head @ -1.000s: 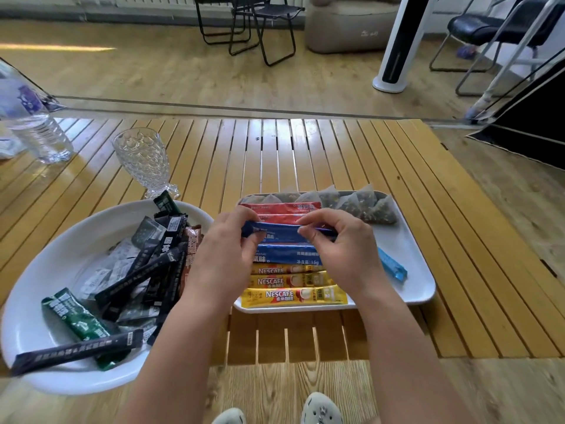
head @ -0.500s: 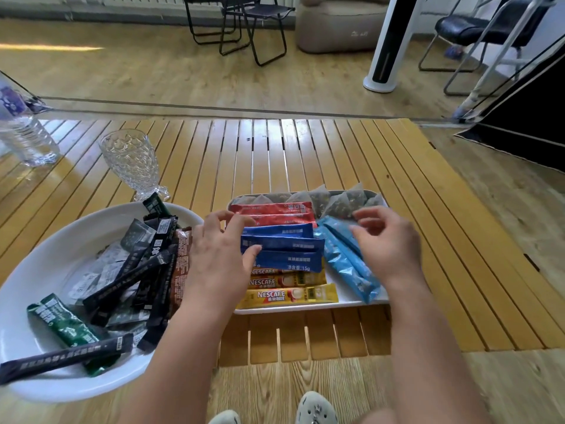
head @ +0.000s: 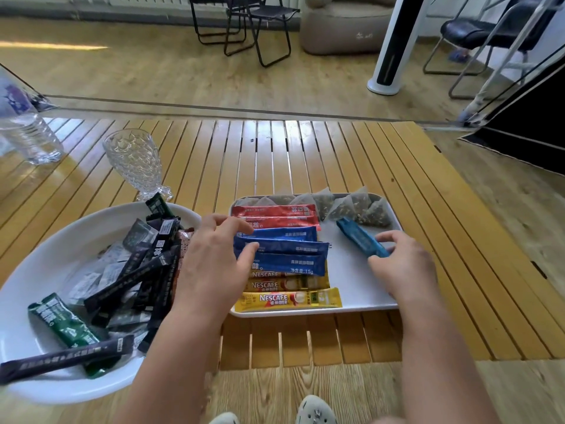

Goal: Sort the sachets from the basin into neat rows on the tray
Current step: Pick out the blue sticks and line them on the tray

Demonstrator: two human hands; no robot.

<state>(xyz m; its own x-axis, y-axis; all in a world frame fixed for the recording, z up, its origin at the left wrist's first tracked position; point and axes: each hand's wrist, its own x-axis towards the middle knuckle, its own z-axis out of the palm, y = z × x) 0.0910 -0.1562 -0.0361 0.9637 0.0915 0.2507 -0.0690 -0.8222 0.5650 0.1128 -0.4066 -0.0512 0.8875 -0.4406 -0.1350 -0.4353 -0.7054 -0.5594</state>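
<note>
Now right hand (head: pixel 403 267) pinches teal sachet (head: pixel 360 238) — tray (head: pixel 351 289).

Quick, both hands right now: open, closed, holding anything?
Left hand: open, fingers spread on the dark blue sachets.
Right hand: fingers pinch the light blue sachet on the tray.

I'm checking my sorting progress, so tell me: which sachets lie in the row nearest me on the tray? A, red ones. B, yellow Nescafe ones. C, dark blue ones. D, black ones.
B: the yellow Nescafe sachets lie at the near edge of the tray, with the dark blue sachets behind them and the red sachets farther back.
</note>
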